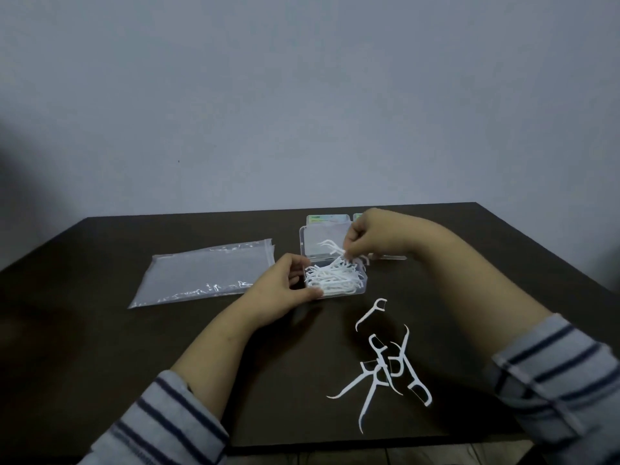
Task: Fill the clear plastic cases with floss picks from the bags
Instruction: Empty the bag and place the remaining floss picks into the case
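Loose floss picks (385, 367) scattered, handles pointing mostly nearward

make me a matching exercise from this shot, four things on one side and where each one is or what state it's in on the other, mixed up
Things
1. plastic bag
2. open clear case
3. loose floss picks
4. right hand

Places or states
A. scattered on the table nearest the camera, right of centre
B. lying flat at the left of the table
C. pinching picks above the case
D. lid up, piled with white picks, left hand holding its left edge

Pairs: 1-B, 2-D, 3-A, 4-C
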